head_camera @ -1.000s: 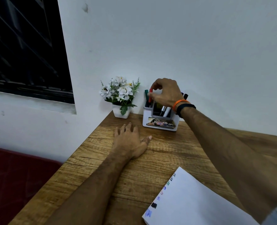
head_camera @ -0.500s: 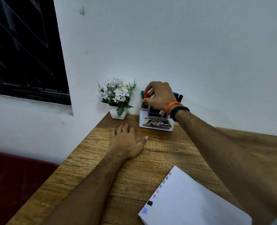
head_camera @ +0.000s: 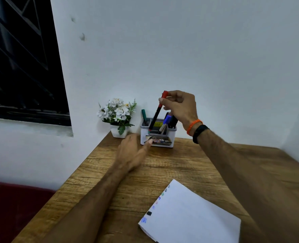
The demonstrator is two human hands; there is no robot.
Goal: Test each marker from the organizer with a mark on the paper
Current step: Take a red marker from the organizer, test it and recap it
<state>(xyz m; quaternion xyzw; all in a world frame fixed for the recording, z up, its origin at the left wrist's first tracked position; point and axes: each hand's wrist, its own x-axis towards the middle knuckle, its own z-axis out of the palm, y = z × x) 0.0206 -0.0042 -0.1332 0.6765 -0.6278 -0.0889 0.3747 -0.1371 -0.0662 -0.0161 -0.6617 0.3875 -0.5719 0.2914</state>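
Here your right arm reaches forward over the desk [head_camera: 171,165] with the wrist cocked, and your right hand [head_camera: 180,106] hangs above the organizer [head_camera: 158,137], thumb and fingertips pinched on the red cap end of one red marker [head_camera: 156,113]. That marker tilts, its lower end level with the organizer's rim at a front slot; you cannot tell whether it has cleared the slot. Your left arm lies low along the desk, and your left hand [head_camera: 133,153] is blurred, its fingers loosely extended toward the organizer's front, holding nothing; whether a fingertip touches the label cannot be told. One sheet of paper [head_camera: 191,214] lies near you at the desk's front, with a row of small coloured marks along its left edge. One flower pot [head_camera: 118,116] stands just left of the organizer. Inside the organizer, one green marker [head_camera: 144,114] stands at the left and one blue marker [head_camera: 166,120] leans right of centre among darker pens too small to count. Two bands circle your right wrist.
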